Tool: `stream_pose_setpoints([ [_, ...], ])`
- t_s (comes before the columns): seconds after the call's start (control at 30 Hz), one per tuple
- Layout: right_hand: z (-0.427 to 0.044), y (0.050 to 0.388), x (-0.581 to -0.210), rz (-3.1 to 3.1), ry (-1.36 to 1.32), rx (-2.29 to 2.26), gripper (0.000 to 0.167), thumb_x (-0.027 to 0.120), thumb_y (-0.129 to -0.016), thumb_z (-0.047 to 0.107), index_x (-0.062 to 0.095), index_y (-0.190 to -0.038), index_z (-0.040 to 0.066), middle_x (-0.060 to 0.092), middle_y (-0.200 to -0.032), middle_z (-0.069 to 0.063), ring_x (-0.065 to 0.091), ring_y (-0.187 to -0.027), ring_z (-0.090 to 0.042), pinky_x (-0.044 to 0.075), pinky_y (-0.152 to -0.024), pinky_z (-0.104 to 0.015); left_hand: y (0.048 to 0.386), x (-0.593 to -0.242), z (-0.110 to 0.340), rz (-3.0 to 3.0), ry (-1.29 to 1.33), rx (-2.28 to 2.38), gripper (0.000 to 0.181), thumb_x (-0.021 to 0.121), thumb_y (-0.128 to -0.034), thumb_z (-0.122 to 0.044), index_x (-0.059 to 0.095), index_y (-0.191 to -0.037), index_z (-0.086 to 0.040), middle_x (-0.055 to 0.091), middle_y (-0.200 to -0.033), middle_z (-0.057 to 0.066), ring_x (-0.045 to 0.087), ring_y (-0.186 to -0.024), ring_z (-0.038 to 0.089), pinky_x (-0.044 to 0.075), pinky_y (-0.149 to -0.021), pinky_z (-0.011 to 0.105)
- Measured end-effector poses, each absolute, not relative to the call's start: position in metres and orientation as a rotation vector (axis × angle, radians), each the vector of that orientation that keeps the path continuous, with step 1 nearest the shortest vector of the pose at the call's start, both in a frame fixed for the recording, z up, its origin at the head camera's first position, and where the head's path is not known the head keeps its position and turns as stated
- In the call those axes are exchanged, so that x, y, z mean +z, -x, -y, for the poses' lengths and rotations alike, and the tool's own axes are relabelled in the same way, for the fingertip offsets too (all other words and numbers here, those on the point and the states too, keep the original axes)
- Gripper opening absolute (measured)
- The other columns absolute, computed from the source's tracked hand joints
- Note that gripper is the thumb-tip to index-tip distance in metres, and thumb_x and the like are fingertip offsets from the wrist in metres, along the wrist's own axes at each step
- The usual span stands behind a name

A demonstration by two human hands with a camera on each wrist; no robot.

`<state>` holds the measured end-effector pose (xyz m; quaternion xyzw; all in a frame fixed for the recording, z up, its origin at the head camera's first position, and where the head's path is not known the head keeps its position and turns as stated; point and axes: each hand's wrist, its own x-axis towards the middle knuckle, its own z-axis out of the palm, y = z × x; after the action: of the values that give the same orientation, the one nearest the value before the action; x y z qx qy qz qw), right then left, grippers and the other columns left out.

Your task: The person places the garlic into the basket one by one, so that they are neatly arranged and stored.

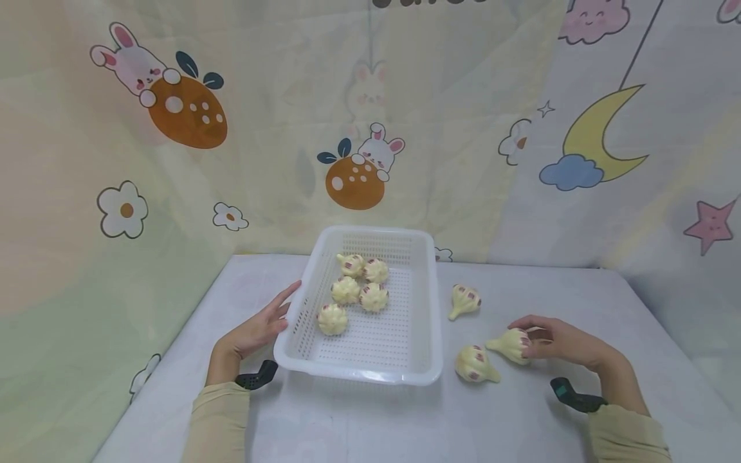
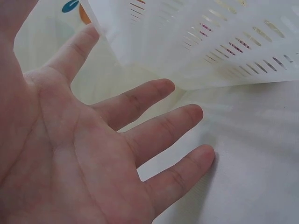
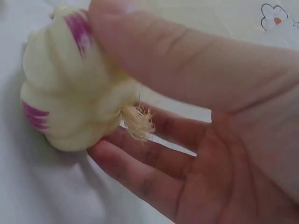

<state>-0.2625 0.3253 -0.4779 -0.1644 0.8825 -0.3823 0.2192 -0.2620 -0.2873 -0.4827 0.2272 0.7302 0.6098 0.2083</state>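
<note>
A white perforated plastic basket [image 1: 431,308] stands on the table with several garlic bulbs [image 1: 345,290] inside, mostly toward its left. Along the basket's left wall, my left hand [image 1: 258,330] has its fingers spread and nearly straight, and its fingertips touch or almost touch the rim. On the right, my right hand [image 1: 558,341] holds a garlic bulb [image 1: 512,346] between thumb and fingers. In the right wrist view, purple patches and a tuft of dry roots show on this garlic bulb [image 3: 70,88]; its stem points left in the head view.
Two more garlic bulbs lie on the white table right of the basket: one garlic bulb [image 1: 465,301] farther back, another garlic bulb [image 1: 476,364] nearer. A printed cloth [image 1: 278,161] with cartoon rabbits hangs behind the table. Each wrist wears a black device.
</note>
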Motion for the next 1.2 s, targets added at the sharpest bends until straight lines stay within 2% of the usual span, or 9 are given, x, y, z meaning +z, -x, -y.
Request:
stream_pose_setpoints([
  [0.1, -0.3232, 0.2634, -0.4776, -2.478, 0.432, -1.037, 0.051, 0.074, -0.081, 0.031, 0.057, -0.123, 0.009, 0.055, -0.130, -0.016, 0.054, -0.118, -0.036, 0.050, -0.087, -0.046, 0.2624, -0.4833, 0.2881, -2.016, -0.633, 1.705, 0.076, 0.056, -0.0947, -0.037, 0.005, -0.151, -0.039, 0.020, -0.157, 0.017, 0.044, -0.130, 0.034, 0.042, -0.098, 0.047],
  [0.27, -0.3203, 0.2632, -0.4761, -2.538, 0.418, -1.025, 0.047, 0.077, -0.077, 0.033, 0.060, -0.114, 0.009, 0.060, -0.121, -0.012, 0.057, -0.114, -0.033, 0.050, -0.086, -0.043, 0.2629, -0.4843, 0.2893, -2.022, -0.626, 1.700, 0.076, 0.056, -0.0948, -0.037, 0.004, -0.151, -0.039, 0.019, -0.157, 0.017, 0.044, -0.131, 0.033, 0.041, -0.099, 0.047],
  [0.5, -0.3218, 0.2616, -0.4731, -2.548, 0.430, -0.981, 0.062, 0.076, -0.077, 0.035, 0.057, -0.129, 0.007, 0.056, -0.129, -0.017, 0.059, -0.109, -0.027, 0.051, -0.081, -0.032, 0.2633, -0.4842, 0.2885, -1.998, -0.656, 1.711, 0.078, 0.056, -0.0951, -0.036, 0.003, -0.152, -0.036, 0.019, -0.156, 0.020, 0.042, -0.131, 0.035, 0.041, -0.098, 0.046],
  [0.67, -0.3234, 0.2602, -0.4708, -2.516, 0.435, -0.985, 0.062, 0.075, -0.078, 0.035, 0.056, -0.130, 0.007, 0.054, -0.130, -0.020, 0.060, -0.109, -0.027, 0.051, -0.078, -0.025, 0.2624, -0.4829, 0.2878, -1.984, -0.665, 1.721, 0.077, 0.055, -0.0956, -0.035, 0.003, -0.152, -0.035, 0.018, -0.156, 0.021, 0.041, -0.132, 0.036, 0.041, -0.098, 0.045],
  [0.8, -0.3245, 0.2591, -0.4699, -2.509, 0.468, -1.004, 0.060, 0.075, -0.079, 0.031, 0.056, -0.129, 0.004, 0.054, -0.129, -0.021, 0.059, -0.110, -0.034, 0.051, -0.078, -0.027, 0.2625, -0.4827, 0.2877, -1.982, -0.666, 1.721, 0.078, 0.056, -0.0951, -0.036, 0.003, -0.152, -0.035, 0.018, -0.156, 0.020, 0.041, -0.132, 0.036, 0.040, -0.098, 0.046],
  [1.0, -0.3266, 0.2596, -0.4723, -2.534, 0.457, -1.012, 0.058, 0.076, -0.077, 0.031, 0.058, -0.126, 0.005, 0.056, -0.127, -0.020, 0.058, -0.111, -0.036, 0.052, -0.083, -0.043, 0.2635, -0.4838, 0.2878, -1.989, -0.661, 1.715, 0.077, 0.055, -0.0956, -0.035, 0.003, -0.152, -0.036, 0.018, -0.157, 0.020, 0.042, -0.132, 0.035, 0.041, -0.098, 0.047],
  [1.2, -0.3297, 0.2618, -0.4757, -2.563, 0.452, -1.003, 0.058, 0.077, -0.077, 0.033, 0.058, -0.124, 0.006, 0.060, -0.121, -0.016, 0.061, -0.106, -0.029, 0.051, -0.081, -0.033, 0.2627, -0.4840, 0.2874, -2.015, -0.600, 1.707, 0.077, 0.058, -0.0934, -0.039, 0.006, -0.150, -0.043, 0.019, -0.157, 0.014, 0.043, -0.132, 0.036, 0.040, -0.100, 0.051],
])
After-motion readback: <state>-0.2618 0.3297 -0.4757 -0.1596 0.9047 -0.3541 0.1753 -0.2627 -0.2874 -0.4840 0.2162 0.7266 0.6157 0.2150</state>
